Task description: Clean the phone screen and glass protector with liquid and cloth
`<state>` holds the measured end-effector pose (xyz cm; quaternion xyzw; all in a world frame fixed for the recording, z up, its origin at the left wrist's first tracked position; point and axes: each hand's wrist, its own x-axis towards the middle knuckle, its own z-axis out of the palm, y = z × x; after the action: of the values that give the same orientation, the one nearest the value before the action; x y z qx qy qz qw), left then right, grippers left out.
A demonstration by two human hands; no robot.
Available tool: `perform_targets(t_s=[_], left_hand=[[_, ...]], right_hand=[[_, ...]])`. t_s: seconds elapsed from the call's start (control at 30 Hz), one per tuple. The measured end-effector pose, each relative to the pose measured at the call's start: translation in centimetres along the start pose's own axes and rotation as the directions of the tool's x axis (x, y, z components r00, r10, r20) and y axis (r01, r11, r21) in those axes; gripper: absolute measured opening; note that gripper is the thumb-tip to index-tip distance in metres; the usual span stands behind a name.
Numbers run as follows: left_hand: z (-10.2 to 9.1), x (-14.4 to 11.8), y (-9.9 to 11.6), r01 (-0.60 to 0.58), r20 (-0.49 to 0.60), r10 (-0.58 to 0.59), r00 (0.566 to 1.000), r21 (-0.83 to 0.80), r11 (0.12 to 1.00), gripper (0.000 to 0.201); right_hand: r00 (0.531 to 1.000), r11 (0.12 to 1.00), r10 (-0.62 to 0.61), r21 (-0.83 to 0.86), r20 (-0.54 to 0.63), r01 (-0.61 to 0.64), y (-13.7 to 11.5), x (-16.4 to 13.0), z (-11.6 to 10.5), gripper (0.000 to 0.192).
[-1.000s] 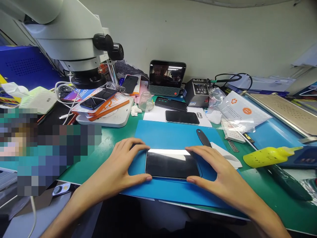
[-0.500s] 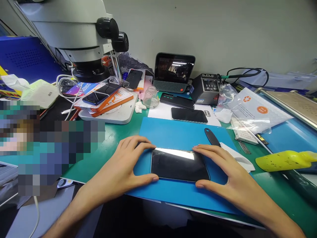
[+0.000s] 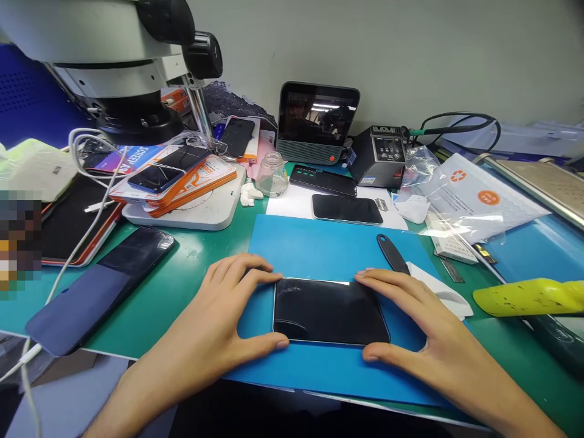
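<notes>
— What's under the hands there?

— A dark phone [image 3: 331, 310], screen up, lying flat and lengthwise on the blue mat [image 3: 319, 249], near the mat's front edge. The glass looks smudged toward its left end.

— And the hands themselves?

— The left hand [image 3: 219, 310] is spread wide around the phone's left end: fingers curl over the far corner, the thumb presses at the near corner. The right hand [image 3: 410, 322] mirrors it on the right end, fingers on the far corner, thumb at the near one. Neither lifts it; both frame it by the short edges, with the phone resting on the mat.

— What's close by?

— Just behind the right hand's fingers, a black-handled tool [image 3: 391, 252] lies on the mat, and a white cloth [image 3: 440, 292] sits beside it at the mat's right edge. Further right, a yellow bottle [image 3: 524, 297] lies on its side.

— Behind the mat?

— Another black phone [image 3: 347, 208] on white paper, then a small glass jar [image 3: 272, 174], a little screen [image 3: 317, 121] against the wall, and a soldering station [image 3: 381, 157] next to it.

— To the left?

— A microscope [image 3: 114, 67] overhangs a white base piled with orange-edged boxes [image 3: 177, 182]. On the green bench mat [image 3: 191, 267], well apart from the left hand, lies a long dark phone [image 3: 100, 289].
</notes>
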<state>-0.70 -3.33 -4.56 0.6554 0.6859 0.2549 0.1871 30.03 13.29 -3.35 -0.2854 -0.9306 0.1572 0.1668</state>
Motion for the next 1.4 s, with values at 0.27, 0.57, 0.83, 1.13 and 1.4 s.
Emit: perform_targets(t_s=[0.27,0.57,0.83,1.13,1.4], left_hand=[[0.6,-0.2,-0.6,-0.066,-0.035,0.072,0.997,0.152,0.986,0.062],[1.1,-0.3,-1.6,-0.126,-0.073,0.145,0.987,0.217,0.968,0.064],[1.2,-0.5,-1.9,-0.125,-0.067,0.144,0.987,0.24,0.963,0.065],[1.1,-0.9,-1.9,-0.034,-0.031,0.041,0.999,0.193,0.981,0.062],[1.4,-0.9,-1.6,-0.031,-0.076,0.044,0.996,0.167,0.985,0.055]], right_hand=[[0.983,0.99,0.134,0.033,0.122,-0.139,-1.1,-0.2,-0.5,0.078],[0.982,0.984,0.139,0.092,0.129,-0.151,-1.0,-0.4,-0.5,0.084],[0.984,0.984,0.128,0.111,0.125,-0.142,-1.2,-0.6,-0.4,0.083],[0.989,0.987,0.091,0.122,0.113,-0.105,-1.3,-0.3,-0.6,0.086],[0.994,0.987,0.065,0.141,0.092,-0.078,-1.2,-0.4,-0.6,0.086]])
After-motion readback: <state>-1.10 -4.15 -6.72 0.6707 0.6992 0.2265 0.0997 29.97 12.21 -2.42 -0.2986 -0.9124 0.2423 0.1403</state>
